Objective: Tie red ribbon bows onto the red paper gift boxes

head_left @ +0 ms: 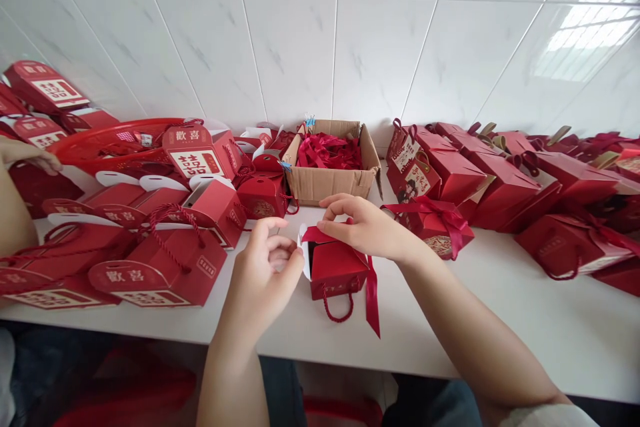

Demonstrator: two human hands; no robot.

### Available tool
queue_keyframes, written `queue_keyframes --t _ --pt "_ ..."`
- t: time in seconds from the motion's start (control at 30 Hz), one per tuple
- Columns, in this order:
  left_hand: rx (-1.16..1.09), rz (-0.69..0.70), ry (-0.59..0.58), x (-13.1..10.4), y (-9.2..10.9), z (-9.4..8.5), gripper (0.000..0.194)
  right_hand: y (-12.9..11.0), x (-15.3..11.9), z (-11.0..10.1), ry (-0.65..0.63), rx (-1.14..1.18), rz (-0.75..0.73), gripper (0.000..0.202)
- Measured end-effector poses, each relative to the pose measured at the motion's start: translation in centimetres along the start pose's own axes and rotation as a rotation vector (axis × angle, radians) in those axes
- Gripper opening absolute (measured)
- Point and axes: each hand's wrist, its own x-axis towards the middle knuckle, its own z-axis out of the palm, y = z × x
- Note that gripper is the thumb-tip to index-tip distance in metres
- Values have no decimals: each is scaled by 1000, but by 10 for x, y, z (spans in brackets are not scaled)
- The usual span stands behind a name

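A small red gift box (pixel 338 265) with a red twisted-cord handle stands on the white table before me. A red ribbon (pixel 373 300) hangs down its right side, and a white-lined flap (pixel 305 252) sticks up on its left. My left hand (pixel 267 270) is beside that flap, fingers loosely bent and apart, thumb tip close to the flap's edge; actual contact is unclear. Over the top of the box lies my right hand (pixel 363 225), its visible fingers apart and pointing left, the lowest at a raised red panel. It hides part of the box's far side.
Behind the box stands a cardboard carton (pixel 330 185) of red ribbons. Several red boxes (pixel 163 267) and a red plastic basket (pixel 93 150) fill the left. Ribboned boxes (pixel 505 180) line the right. Another person's hand (pixel 33 152) is at the far left.
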Motion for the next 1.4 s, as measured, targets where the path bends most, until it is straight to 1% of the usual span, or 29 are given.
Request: queue_keyframes --t 0.33,0.5,0.73,1.0,1.4 --pt "14 5 9 0 0 -1 32 9 6 10 15 -41 35 20" --pt "18 6 15 -1 -1 -1 31 9 6 14 -9 -61 70 19" --pt "26 -1 15 -1 0 -1 31 5 6 15 -36 -101 89 18" --pt "35 -8 13 0 1 -1 31 4 4 16 0 -118 76 16" --pt "60 5 15 -2 3 -1 30 5 5 19 -29 -115 9 19"
